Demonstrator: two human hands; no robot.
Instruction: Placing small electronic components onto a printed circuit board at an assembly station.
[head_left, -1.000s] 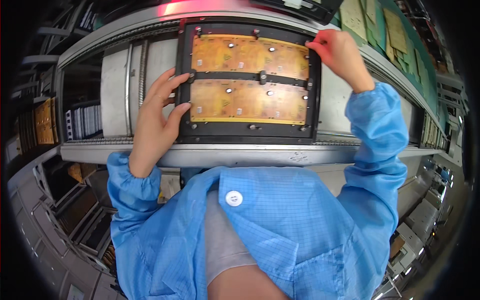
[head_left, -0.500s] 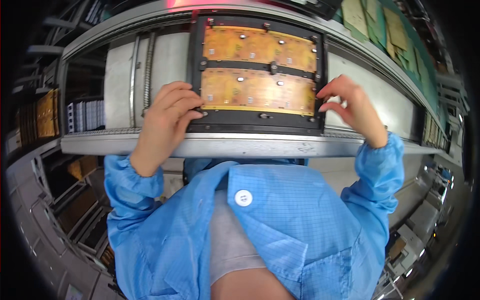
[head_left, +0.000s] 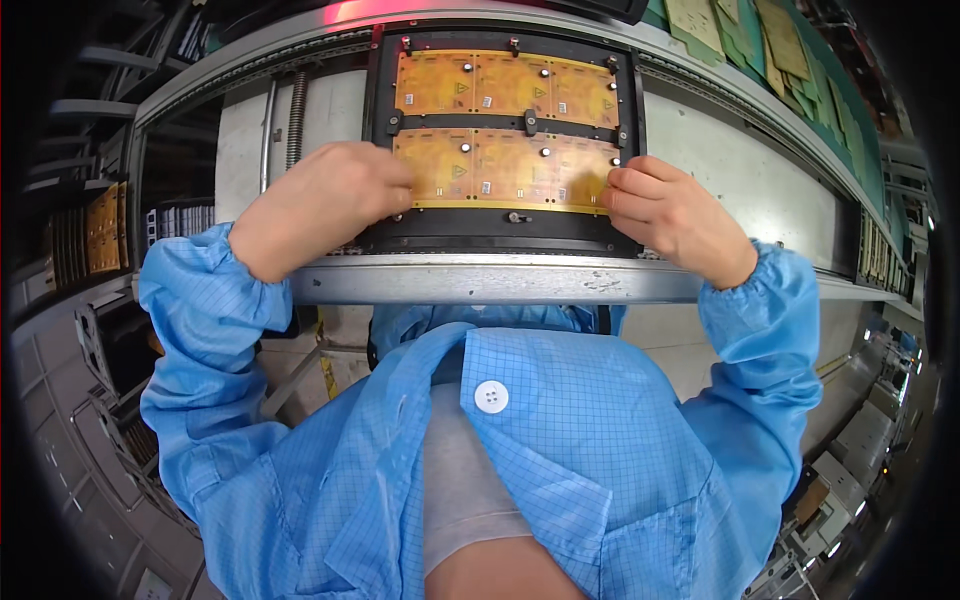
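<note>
Two amber circuit board panels, a near one and a far one, lie flat in a black fixture frame. My left hand is at the near panel's left edge, its fingers drawn together over the near left corner. At the near right corner my right hand has its fingers pinched together over the panel's edge. Whatever either set of fingertips may hold is hidden. A small clamp shows on the frame's near bar, and another clamp sits on the middle bar.
The fixture sits on a conveyor with a metal front rail. Left of it are a spring-like coil and a rack of boards. Green and tan boards lie beyond the far right rail. A red glow marks the back rail.
Both hands have moved inward onto the near panel's corners, and their fingers have closed. My right hand was apart from the fixture with thumb and fingers parted. The view has shifted slightly.
</note>
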